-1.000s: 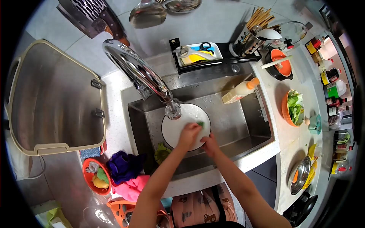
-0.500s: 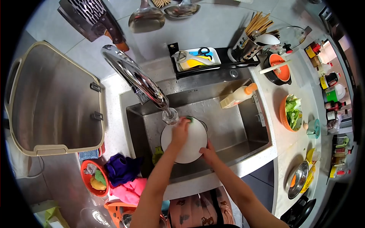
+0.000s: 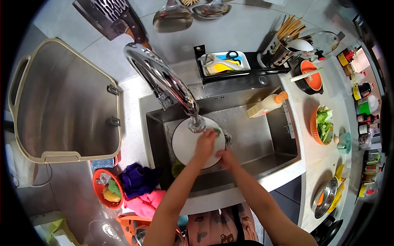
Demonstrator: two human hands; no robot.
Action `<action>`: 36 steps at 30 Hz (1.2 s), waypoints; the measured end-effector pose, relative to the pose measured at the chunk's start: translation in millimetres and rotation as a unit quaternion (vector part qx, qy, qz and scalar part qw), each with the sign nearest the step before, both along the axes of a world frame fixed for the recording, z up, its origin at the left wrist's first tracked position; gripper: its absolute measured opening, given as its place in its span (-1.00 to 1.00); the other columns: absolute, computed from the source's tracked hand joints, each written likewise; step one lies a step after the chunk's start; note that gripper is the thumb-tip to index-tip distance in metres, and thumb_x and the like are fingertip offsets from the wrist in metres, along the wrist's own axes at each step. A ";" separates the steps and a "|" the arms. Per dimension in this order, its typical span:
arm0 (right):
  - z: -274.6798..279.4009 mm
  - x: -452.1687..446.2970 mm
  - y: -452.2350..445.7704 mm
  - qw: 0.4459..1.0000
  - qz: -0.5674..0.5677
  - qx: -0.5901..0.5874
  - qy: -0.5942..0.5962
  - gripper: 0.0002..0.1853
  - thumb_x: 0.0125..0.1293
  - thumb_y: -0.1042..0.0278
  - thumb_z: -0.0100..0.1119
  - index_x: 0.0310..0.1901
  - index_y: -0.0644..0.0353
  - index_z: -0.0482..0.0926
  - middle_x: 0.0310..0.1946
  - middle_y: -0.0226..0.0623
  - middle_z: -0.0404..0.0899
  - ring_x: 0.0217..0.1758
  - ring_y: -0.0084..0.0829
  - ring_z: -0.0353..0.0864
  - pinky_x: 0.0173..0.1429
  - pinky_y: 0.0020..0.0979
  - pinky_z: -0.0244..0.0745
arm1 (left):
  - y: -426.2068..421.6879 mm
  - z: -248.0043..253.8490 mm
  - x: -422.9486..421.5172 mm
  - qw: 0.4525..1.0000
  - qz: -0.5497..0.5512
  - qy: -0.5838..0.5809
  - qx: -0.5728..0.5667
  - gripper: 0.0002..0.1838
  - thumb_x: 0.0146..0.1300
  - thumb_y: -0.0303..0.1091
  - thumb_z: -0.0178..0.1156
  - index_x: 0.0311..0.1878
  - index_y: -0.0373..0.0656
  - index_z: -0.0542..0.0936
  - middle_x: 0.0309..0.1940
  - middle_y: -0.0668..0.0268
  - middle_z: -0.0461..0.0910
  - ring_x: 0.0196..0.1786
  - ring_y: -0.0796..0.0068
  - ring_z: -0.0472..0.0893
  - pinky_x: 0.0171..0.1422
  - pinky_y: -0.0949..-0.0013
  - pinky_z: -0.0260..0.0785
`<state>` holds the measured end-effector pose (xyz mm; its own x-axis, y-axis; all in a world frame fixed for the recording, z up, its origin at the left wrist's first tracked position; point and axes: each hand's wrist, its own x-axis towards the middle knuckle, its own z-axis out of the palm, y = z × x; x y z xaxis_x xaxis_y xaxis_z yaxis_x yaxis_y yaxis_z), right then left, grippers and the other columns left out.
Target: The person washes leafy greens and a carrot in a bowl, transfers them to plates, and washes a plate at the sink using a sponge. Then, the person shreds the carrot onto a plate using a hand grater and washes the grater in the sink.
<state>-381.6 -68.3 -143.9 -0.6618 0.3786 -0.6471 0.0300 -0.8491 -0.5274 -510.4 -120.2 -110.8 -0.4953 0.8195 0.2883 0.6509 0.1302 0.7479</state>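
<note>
A round white plate [image 3: 186,143] with a dark rim is tilted in the steel sink, partly beneath the chrome faucet [image 3: 196,122]. My left hand [image 3: 206,144] presses on its upper right face, fingers closed over a small green scouring pad [image 3: 217,131] that is mostly hidden. At the lower right rim, my right hand [image 3: 226,159] grips the plate with the thumb on top. Below the plate's lower left edge, a yellow-green item [image 3: 177,168] shows in part; I cannot make out its kind.
A soap bottle [image 3: 266,105] with an orange cap stands in the sink's far right corner. Behind the sink is a black rack [image 3: 225,75]. Purple cloth [image 3: 140,179] and pink cloth [image 3: 145,203] lie at left, beside a red bowl [image 3: 97,189]. A lettuce bowl [image 3: 314,126] stands at right.
The camera view has shifted, moving the surroundings rightward. The plate has moved left in the sink, closer under the faucet. My left hand has slid toward the plate's right edge with the green pad.
</note>
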 end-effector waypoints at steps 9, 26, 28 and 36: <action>27.9 3.2 -3.7 0.999 -0.022 0.025 -0.041 -0.32 -0.19 0.67 -0.09 0.11 0.01 0.29 -0.20 -0.41 0.44 -0.17 -0.41 0.44 -0.23 -0.43 0.42 | 8.4 -5.8 12.8 0.988 -0.092 -0.114 0.045 -0.77 -0.01 -0.60 0.08 -0.23 -0.15 0.49 -0.27 0.18 0.50 -0.14 0.10 0.49 -0.05 0.23 0.34; 13.0 16.2 4.3 0.991 0.000 0.121 -0.057 -0.36 -0.18 0.64 -0.06 0.10 0.14 0.31 -0.19 -0.35 0.47 -0.15 -0.42 0.44 -0.10 -0.46 0.38 | 9.5 -10.6 6.3 0.998 0.031 -0.057 0.025 -0.79 0.05 -0.54 0.08 -0.21 -0.12 0.52 -0.18 0.15 0.48 -0.13 0.08 0.48 -0.05 0.18 0.34; 17.0 19.1 -4.6 0.990 -0.014 0.115 -0.079 -0.35 -0.19 0.65 -0.06 0.11 0.15 0.30 -0.16 -0.35 0.47 -0.11 -0.42 0.43 -0.09 -0.45 0.38 | 14.8 -13.4 2.3 0.993 0.098 -0.063 -0.007 -0.80 0.07 -0.54 0.06 -0.20 -0.14 0.51 -0.17 0.15 0.49 -0.15 0.06 0.49 -0.08 0.16 0.35; 3.0 16.9 15.3 0.989 -0.062 0.131 -0.043 -0.44 -0.14 0.67 -0.08 0.03 0.13 0.35 -0.15 -0.34 0.47 -0.08 -0.39 0.46 -0.06 -0.43 0.41 | -13.3 -8.9 38.2 0.992 -0.056 -0.110 0.029 -0.73 0.02 -0.61 0.05 -0.19 -0.13 0.54 -0.14 0.16 0.51 -0.04 0.10 0.47 0.03 0.21 0.33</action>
